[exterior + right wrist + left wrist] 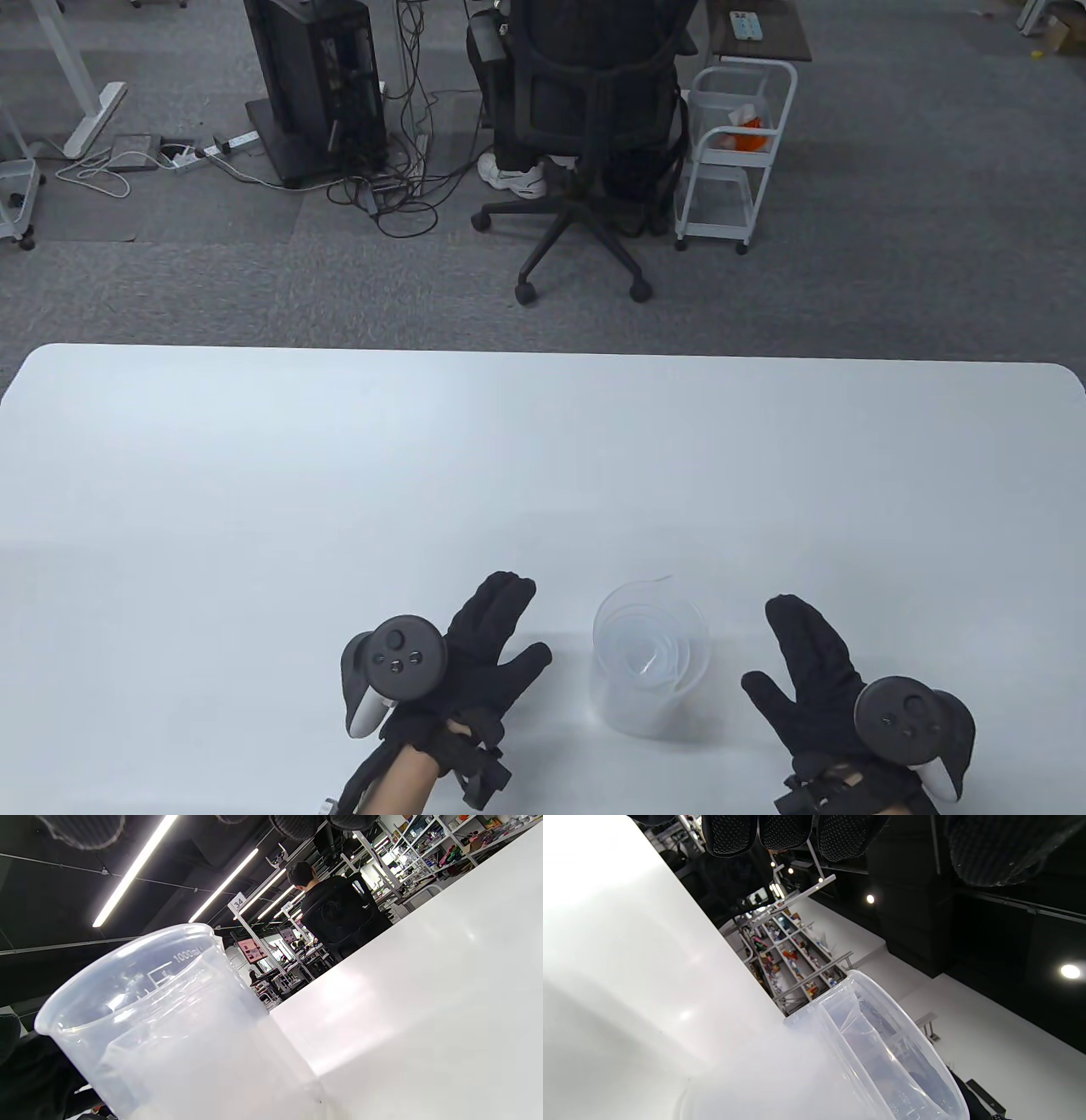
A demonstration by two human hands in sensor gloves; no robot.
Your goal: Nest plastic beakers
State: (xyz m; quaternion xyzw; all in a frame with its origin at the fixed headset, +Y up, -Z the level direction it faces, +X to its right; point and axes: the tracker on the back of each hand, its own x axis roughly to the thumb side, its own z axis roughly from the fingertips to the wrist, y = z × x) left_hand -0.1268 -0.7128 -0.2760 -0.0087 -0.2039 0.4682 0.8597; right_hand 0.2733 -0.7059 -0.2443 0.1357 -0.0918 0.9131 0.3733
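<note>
The nested beakers [652, 666] stand upright on the white desk [543, 475], between the two hands and touching neither. The stack is translucent plastic; from the table view, several concentric rims show inside the outer wall, so smaller beakers sit within the largest one. How many there are cannot be counted with certainty.

The left hand [475, 658] lies to the left of the stack, palm down, low over the desk near its front edge. Its fingers are spread and extended, pointing forward and slightly toward the stack; the thumb reaches out on the stack side. It holds nothing. A tracker [394, 666] is strapped to the back of this hand.

The right hand [814, 675] lies to the right of the stack in a mirrored pose: fingers extended forward, thumb pointing toward the stack, nothing held. Whether either palm touches the desk cannot be told.

In the left wrist view, the outer beaker [882, 1052] fills the lower right, with raised graduation marks on its wall and an inner wall visible behind it. The fingertips [780, 832] hang at the top edge, apart from the beaker.

In the right wrist view, the outer beaker [169, 1027] stands at lower left, with a pouring lip and a "1000 ml" mark near its rim.
</note>
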